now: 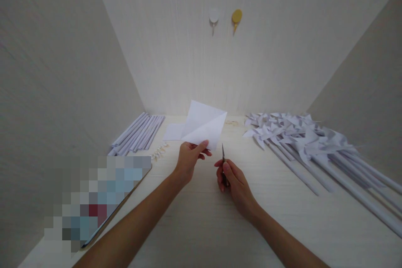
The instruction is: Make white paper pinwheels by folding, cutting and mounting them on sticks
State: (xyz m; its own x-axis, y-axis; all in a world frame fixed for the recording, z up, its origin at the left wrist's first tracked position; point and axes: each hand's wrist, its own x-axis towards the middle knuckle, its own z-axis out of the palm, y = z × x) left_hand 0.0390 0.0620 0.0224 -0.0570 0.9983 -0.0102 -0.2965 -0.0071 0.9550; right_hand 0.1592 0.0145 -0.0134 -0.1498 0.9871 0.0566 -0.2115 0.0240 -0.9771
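A square sheet of white paper (204, 122) with a diagonal crease is pinched at its lower edge by my left hand (190, 157), thumb on top. To the right, my right hand (232, 178) is closed around a pair of scissors (223, 153), their narrow dark blades pointing up and away from me. The blades look shut and stand apart from the paper. My fingers cover most of the scissor handles. Behind the held sheet, more white paper (172, 132) lies on the table, partly hidden by it.
Rolled white paper sticks (138, 134) lie at the back left. Small pale pieces (159, 150) sit near them. Several paper pinwheels (289, 134) on sticks are heaped along the right. A pixelated item (116, 197) lies front left. Two hooks (236, 16) are on the back wall.
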